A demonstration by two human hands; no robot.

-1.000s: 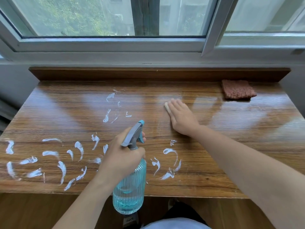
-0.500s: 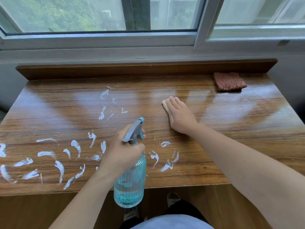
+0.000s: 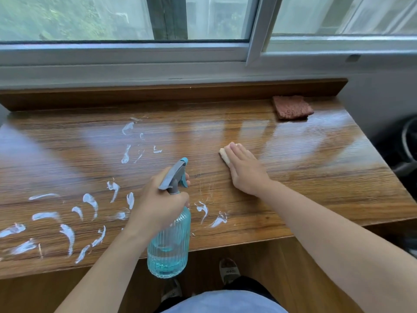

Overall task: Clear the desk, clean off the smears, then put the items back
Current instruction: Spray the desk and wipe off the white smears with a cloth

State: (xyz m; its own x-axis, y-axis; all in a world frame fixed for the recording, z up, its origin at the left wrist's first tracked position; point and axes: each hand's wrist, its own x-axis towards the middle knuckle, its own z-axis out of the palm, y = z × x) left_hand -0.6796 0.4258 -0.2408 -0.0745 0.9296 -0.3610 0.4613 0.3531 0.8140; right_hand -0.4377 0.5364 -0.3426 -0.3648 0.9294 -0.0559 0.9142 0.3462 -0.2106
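Since a moment ago the right hand has dragged its pale sponge up and right, away from the near-edge smears, and a couple of the marks beside the bottle have thinned out to faint streaks. That hand lies flat, fingers together, pressing the sponge onto the desk. The left hand is wrapped around the neck of the blue spray bottle, finger at the trigger, holding it just off the desk's near edge.

Plenty of white smears remain, mostly near-left, plus a smaller patch toward the middle. The desk is otherwise cleared, apart from a reddish-brown cloth at the far right corner.

What might go wrong: one small sponge may just spread the paste around rather than lift it. The bottle hangs over the floor, so a slipped grip would drop it.

Readable text: the sandal below has some lettering, too small to make out. Nothing on the bottle.
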